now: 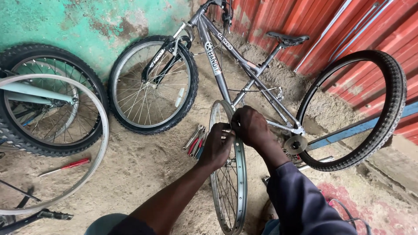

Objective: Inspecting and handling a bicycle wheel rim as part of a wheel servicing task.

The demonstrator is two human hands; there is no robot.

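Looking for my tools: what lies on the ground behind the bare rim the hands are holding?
Behind the bare rim, a small pile of pliers lies on the sand. The left hand covers the pile's right end.

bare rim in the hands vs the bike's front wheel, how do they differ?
The bare rim has no tyre; the front wheel wears a black knobby one. The bare rim is off any bike, held edge-on by the left hand and right hand; the front wheel sits in the fork of the grey bicycle, seen nearly face-on. Both have metal rims and wire spokes.
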